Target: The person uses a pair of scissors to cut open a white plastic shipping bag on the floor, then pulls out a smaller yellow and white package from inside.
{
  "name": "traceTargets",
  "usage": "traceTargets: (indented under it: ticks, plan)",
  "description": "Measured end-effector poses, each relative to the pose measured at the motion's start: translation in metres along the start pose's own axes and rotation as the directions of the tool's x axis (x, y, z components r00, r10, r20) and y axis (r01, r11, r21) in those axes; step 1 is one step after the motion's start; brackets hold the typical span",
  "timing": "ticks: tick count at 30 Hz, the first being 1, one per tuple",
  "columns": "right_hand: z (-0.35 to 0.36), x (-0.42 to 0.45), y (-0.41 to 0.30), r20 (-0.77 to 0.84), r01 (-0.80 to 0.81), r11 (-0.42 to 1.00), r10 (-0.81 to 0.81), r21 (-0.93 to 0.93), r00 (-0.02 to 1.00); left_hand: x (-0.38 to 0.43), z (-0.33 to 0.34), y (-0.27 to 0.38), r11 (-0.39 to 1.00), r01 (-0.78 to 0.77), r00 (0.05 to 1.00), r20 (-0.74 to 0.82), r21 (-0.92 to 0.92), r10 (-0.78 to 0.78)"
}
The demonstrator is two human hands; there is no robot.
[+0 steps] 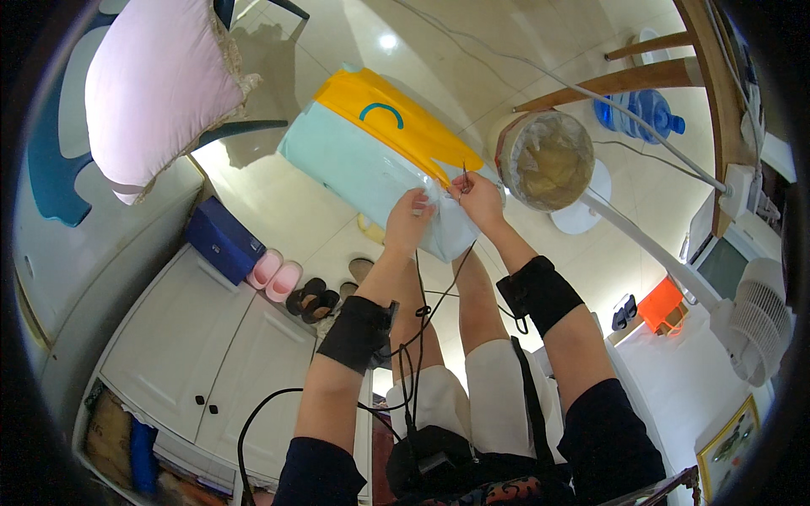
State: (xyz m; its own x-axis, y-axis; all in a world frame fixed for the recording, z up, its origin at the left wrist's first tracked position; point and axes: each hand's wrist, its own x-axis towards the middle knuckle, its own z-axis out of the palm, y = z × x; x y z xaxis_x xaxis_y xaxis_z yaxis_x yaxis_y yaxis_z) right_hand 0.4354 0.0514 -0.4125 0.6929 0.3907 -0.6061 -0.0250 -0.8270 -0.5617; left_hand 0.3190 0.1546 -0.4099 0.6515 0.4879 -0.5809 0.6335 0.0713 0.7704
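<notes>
A large package [354,158], wrapped in light blue and orange plastic with a teal curved mark, lies on the tiled floor before me. My left hand [408,218] pinches the crumpled plastic at its near end. In my right hand [479,197] is a small pointed metal tool [465,176], perhaps small scissors, held upright by the orange edge of the wrapping. The fingers of both hands are close together, on either side of a fold. How far the tool's tip reaches into the plastic cannot be told.
A lined waste bin [545,161] stands right of the package. Beyond it lies a blue water bottle [639,116] by wooden legs. A white fan [756,322] is at the right. Shoes, a blue box [224,240] and a white cabinet [183,341] are at left. Black cables hang between my arms.
</notes>
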Motion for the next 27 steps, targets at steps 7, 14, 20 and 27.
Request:
traceTargets:
  ticks: [7, 14, 20, 27]
  plan:
    - [0.001, 0.009, 0.011, 0.035, 0.027, 0.993, -0.031, 0.114, 0.999, 0.012, 0.02, 0.012, 0.988, 0.137, 0.989, -0.07, 0.073, -0.132]
    - [0.001, 0.012, 0.011, 0.046, 0.01, 0.986, -0.018, 0.164, 0.999, 0.018, 0.016, -0.001, 0.969, -0.097, 0.983, -0.128, 0.229, 0.129]
    - [-0.002, 0.012, 0.012, -0.017, -0.003, 0.995, 0.004, 0.096, 1.0, 0.016, 0.014, 0.002, 0.988, -0.042, 0.998, 0.041, 0.149, 0.037]
    - [-0.001, 0.019, 0.002, 0.089, -0.166, 0.939, 0.145, 0.3, 0.985, 0.001, 0.005, 0.015, 0.999, 0.022, 0.994, 0.11, 0.037, -0.026]
